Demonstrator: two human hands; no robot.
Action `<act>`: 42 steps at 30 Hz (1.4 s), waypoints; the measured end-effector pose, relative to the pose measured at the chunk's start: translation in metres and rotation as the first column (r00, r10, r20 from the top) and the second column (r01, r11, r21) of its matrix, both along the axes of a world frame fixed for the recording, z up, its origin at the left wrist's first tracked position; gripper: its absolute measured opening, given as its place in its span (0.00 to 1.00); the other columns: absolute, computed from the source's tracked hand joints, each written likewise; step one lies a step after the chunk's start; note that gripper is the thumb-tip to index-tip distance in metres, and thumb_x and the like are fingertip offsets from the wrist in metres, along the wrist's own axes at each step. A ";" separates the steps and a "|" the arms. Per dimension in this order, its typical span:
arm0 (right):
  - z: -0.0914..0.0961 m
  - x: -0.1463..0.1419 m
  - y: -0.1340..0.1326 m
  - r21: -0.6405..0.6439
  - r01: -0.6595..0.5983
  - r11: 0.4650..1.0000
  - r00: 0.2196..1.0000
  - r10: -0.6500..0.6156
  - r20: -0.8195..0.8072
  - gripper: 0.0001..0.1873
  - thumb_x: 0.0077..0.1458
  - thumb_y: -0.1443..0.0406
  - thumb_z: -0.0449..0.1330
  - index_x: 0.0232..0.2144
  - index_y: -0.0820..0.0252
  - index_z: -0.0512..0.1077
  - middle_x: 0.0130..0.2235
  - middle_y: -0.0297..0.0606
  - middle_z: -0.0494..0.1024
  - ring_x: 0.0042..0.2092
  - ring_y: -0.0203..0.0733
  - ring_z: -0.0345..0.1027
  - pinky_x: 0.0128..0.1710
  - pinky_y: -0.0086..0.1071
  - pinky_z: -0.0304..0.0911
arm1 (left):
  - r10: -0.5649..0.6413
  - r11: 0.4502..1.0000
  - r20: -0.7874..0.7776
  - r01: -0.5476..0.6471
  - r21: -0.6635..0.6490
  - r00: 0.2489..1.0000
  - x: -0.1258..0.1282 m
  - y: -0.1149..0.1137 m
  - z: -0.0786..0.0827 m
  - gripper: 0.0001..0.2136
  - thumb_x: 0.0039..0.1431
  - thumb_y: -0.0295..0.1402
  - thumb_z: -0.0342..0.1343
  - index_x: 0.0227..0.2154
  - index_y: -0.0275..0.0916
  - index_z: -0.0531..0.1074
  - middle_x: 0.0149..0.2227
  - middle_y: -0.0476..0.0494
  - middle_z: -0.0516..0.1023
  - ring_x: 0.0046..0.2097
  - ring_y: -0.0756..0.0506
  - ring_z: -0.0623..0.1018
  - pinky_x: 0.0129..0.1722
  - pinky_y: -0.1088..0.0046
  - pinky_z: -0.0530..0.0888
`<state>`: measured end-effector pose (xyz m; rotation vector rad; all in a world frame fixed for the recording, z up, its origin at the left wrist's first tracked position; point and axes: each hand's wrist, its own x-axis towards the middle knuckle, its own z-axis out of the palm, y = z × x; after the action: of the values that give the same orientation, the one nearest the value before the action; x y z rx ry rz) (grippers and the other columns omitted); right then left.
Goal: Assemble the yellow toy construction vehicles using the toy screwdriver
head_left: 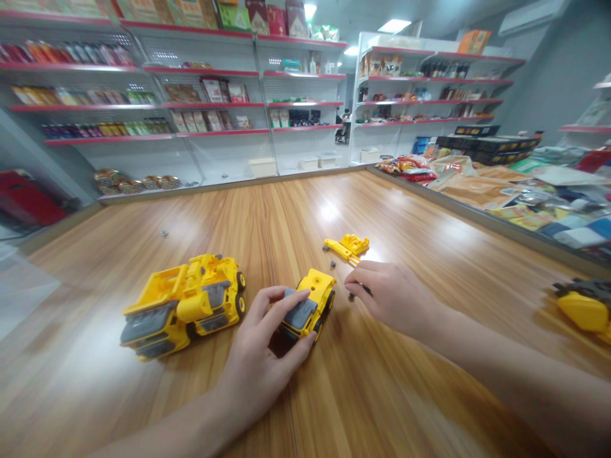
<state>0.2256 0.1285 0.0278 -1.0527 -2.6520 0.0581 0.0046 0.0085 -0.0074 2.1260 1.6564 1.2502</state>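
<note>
My left hand (267, 343) is wrapped round a small yellow toy truck (317, 287) with a grey windshield and black wheels, standing on the wooden table. The truck's top has small round holes. Just to its right, my right hand (389, 296) is closed in a pinch, with a small dark grey piece (352, 296) at its fingertips. Beyond that hand lies a loose yellow toy part (351, 247) with a long arm. Another small grey piece (333, 264) sits between this part and the truck.
A yellow toy dump truck (186, 305) stands left of my left hand. At the right edge is another yellow and dark grey toy part (585, 308). A tiny grey piece (164, 233) lies far left. Packaged goods (482, 181) are heaped beyond the table's right edge; shelves (210, 105) stand behind.
</note>
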 end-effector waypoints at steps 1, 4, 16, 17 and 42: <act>0.001 0.000 -0.001 0.004 -0.017 1.000 1.000 0.017 -0.015 0.13 0.65 0.65 0.51 0.35 0.58 0.76 0.36 0.38 0.77 0.38 0.41 0.72 0.38 0.33 0.60 | 0.001 1.000 -0.002 -0.001 -0.003 1.000 0.000 0.000 0.000 0.21 0.58 0.29 0.60 0.54 0.47 0.67 0.51 0.44 0.65 0.53 0.45 0.70 0.53 0.68 0.70; 0.000 0.001 -0.003 -0.024 -0.059 0.998 0.998 0.059 -0.006 0.11 0.62 0.66 0.54 0.35 0.58 0.76 0.35 0.39 0.77 0.37 0.42 0.72 0.36 0.33 0.60 | -0.001 1.000 -0.010 0.001 -0.015 1.000 0.000 0.000 0.000 0.21 0.57 0.30 0.61 0.54 0.48 0.67 0.49 0.44 0.65 0.51 0.44 0.71 0.51 0.67 0.71; -0.004 -0.002 -0.006 -0.094 -0.118 0.989 0.987 0.106 -0.122 0.07 0.59 0.68 0.57 0.33 0.58 0.76 0.34 0.37 0.78 0.37 0.41 0.72 0.38 0.33 0.63 | -0.049 0.997 0.003 0.049 -0.057 0.999 0.000 -0.003 0.003 0.21 0.57 0.31 0.61 0.53 0.48 0.66 0.48 0.44 0.64 0.50 0.44 0.71 0.49 0.66 0.71; -0.001 -0.003 -0.010 -0.086 -0.172 0.981 0.965 0.151 -0.214 0.06 0.60 0.68 0.57 0.34 0.59 0.75 0.35 0.37 0.78 0.37 0.40 0.72 0.38 0.33 0.64 | -0.051 0.997 0.003 0.051 -0.060 0.999 0.000 -0.003 0.003 0.21 0.57 0.30 0.61 0.53 0.48 0.66 0.48 0.43 0.64 0.51 0.43 0.70 0.50 0.66 0.71; 0.005 -0.004 -0.030 0.021 -0.573 0.819 0.756 0.539 -0.371 0.06 0.62 0.70 0.56 0.40 0.62 0.71 0.38 0.39 0.77 0.37 0.37 0.71 0.35 0.29 0.64 | -0.200 0.978 0.032 0.202 -0.056 0.979 0.003 -0.004 0.006 0.23 0.57 0.24 0.58 0.55 0.44 0.64 0.50 0.39 0.63 0.54 0.42 0.69 0.53 0.63 0.72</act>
<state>0.2216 0.0985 0.0324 -0.1919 -2.5259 0.4600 0.0080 0.0041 -0.0015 2.1690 1.4084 1.1493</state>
